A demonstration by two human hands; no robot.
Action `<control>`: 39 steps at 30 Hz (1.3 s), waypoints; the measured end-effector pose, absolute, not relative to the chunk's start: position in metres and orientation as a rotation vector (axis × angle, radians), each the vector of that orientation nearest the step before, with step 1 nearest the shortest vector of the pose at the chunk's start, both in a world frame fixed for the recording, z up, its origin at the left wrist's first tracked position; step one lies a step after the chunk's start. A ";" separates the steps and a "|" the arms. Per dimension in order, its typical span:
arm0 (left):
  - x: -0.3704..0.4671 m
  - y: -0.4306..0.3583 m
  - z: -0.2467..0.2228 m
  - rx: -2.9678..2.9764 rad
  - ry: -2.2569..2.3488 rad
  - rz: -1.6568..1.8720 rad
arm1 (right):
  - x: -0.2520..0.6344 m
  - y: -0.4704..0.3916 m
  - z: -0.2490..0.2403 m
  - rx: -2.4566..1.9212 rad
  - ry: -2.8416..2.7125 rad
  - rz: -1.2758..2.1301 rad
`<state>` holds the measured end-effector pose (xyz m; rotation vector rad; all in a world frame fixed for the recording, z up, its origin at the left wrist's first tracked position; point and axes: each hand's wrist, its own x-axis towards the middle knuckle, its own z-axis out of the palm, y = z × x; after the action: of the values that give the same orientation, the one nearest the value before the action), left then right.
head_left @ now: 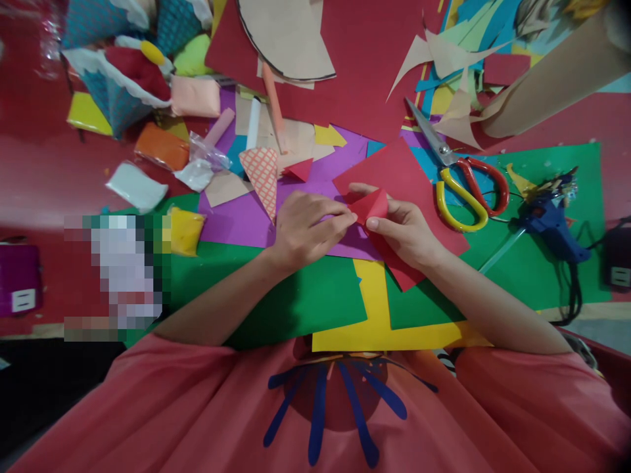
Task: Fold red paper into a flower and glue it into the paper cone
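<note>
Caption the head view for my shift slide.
Left hand and right hand hold folded red paper; scissors and glue gun lie at right.

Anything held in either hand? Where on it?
Yes, the small red paper: left hand pinches its left end; right hand holds its right side, thumb in front.

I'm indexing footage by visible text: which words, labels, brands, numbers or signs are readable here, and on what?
No text can be read with certainty.
White label on the purple object: dark marks, too small to read.
Pale label on the dark object: also too small.
</note>
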<state>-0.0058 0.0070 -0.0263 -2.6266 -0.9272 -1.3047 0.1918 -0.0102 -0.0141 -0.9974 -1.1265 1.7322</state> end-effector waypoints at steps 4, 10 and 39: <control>-0.005 0.007 -0.025 -2.647 -0.884 -1.332 | 0.191 -0.010 -0.016 -0.982 -1.088 1.762; -0.003 0.007 -0.025 -2.689 -0.867 -1.366 | 0.189 -0.010 -0.018 -0.970 -1.116 1.737; -0.006 0.007 -0.025 -2.692 -0.695 -1.408 | 0.186 -0.010 -0.014 -0.960 -1.013 1.769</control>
<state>-0.0056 0.0071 -0.0252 -2.6918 -0.6954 -1.4077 0.1859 -0.0103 -0.0135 -0.9600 -1.0133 1.7691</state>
